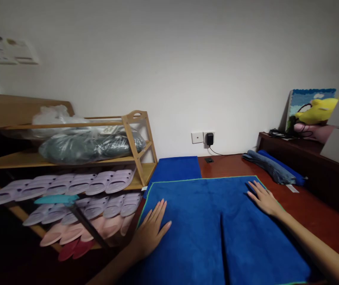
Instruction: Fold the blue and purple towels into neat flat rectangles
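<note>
A blue towel [193, 221] with a green stitched edge lies spread over the desk in front of me. A dark fold runs down its near middle. On its left side rests my left hand [150, 229], palm down with the fingers stretched forward. My right hand [263, 198] lies flat near the towel's far right corner, fingers spread. Neither hand grasps anything. Beyond the towel, at the back left, is another flat piece of blue cloth [177, 167], partly covered by it.
A wooden rack [135, 150] with lilac slippers [98, 182] and bagged items stands left. Rolled grey-blue cloth [272, 168] and a blue roll lie at the right of the reddish desk [223, 168]. A black plug adapter [210, 138] sits in the wall socket. Plush toys [318, 111] sit on a raised ledge.
</note>
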### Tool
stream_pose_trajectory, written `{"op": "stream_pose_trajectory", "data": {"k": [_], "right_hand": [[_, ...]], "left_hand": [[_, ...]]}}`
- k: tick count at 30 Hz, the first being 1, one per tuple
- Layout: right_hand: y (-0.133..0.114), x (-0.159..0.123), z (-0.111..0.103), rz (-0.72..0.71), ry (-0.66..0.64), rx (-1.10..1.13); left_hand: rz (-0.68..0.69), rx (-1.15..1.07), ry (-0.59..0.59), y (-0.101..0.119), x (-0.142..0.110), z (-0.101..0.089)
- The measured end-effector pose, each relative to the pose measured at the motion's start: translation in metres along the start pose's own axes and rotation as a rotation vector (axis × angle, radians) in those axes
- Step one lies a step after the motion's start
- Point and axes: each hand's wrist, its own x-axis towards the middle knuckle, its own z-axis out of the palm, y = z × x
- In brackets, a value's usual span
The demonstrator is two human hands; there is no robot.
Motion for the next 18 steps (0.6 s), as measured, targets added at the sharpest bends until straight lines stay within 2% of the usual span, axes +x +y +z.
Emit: {"op": "stream_pose_trajectory", "data": {"k": [4, 9, 11, 14, 18], "right_hand": [[0.007, -0.015, -0.004, -0.048, -0.122, 0.033], [0.009, -0.001, -0.009, -0.032, -0.152, 0.054], [0.006, 0.012, -0.008, -0.008, -0.145, 0.073], [-0.003, 0.033, -0.003, 0.025, -0.139, 0.071], [-0.012, 0.053, 0.013, 0.047, -0.103, -0.016]], "left_hand": [[0.063, 0.022, -0.086, -0.016, -0.016, -0.003], [0.099, 0.032, -0.098, -0.029, -0.011, -0.013], [0.061, 0.044, -0.086, -0.029, 0.004, -0.018], [-0.033, 0.066, -0.072, -0.025, 0.043, -0.021], [-0.229, 0.117, -0.044, -0.025, 0.095, -0.006]]}}
